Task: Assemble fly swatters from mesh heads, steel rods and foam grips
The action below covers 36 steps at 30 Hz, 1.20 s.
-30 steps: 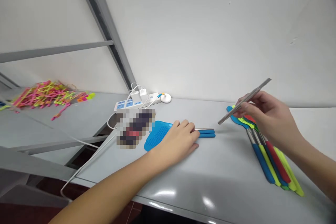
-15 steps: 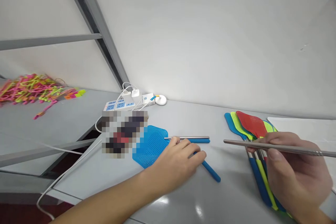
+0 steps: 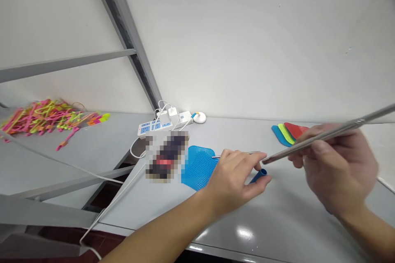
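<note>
My left hand [image 3: 237, 176] pinches a blue tubular handle [image 3: 258, 176] between thumb and fingers, its hollow end turned up to the right. In my right hand [image 3: 342, 168] is a thin metal rod [image 3: 330, 134], slanting up to the right; its lower tip is close to the tube's opening, seemingly apart from it. Blue perforated fly swatter heads [image 3: 200, 166] lie on the table left of my left hand. A second metal rod [image 3: 254, 152] shows behind that hand, partly covered. Beyond my right hand lie blue, yellow-green and red fly swatters [image 3: 280, 135], their handles hidden.
A white power strip [image 3: 143, 129] with plugs and cables stands at the back, beside a white round object [image 3: 200, 118]. A blurred-out item [image 3: 166, 156] lies in front. Pink and yellow pieces [image 3: 46, 119] are heaped on the left surface, past a grey metal frame [image 3: 129, 45].
My left hand has lifted the blue handle off the table and turned its open end up. The rod in my right hand has tilted, its far end rising. The camera view has shifted.
</note>
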Each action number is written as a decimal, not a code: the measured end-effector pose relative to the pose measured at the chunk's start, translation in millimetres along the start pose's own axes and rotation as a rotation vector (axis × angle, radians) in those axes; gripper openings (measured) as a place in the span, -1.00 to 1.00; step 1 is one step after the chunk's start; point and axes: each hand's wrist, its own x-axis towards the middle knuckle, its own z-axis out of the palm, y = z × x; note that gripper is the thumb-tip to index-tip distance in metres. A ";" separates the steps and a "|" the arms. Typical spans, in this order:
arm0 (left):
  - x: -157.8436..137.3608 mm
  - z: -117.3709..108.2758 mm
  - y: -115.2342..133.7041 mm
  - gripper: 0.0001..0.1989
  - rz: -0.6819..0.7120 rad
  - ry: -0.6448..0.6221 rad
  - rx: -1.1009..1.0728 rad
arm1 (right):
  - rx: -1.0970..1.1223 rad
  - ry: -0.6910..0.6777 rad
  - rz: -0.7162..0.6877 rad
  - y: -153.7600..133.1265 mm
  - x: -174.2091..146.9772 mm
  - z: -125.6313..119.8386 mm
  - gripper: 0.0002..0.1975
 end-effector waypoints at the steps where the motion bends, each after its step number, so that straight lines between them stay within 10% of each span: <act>1: -0.6 0.7 -1.7 -0.66 -0.026 -0.002 -0.025 | 0.018 -0.024 -0.011 1.1 -1.7 5.9 -0.87; 36: 0.8 9.1 -5.5 -0.86 -0.075 -0.196 -0.163 | -0.033 -0.146 -0.225 21.9 -16.9 -4.5 -0.85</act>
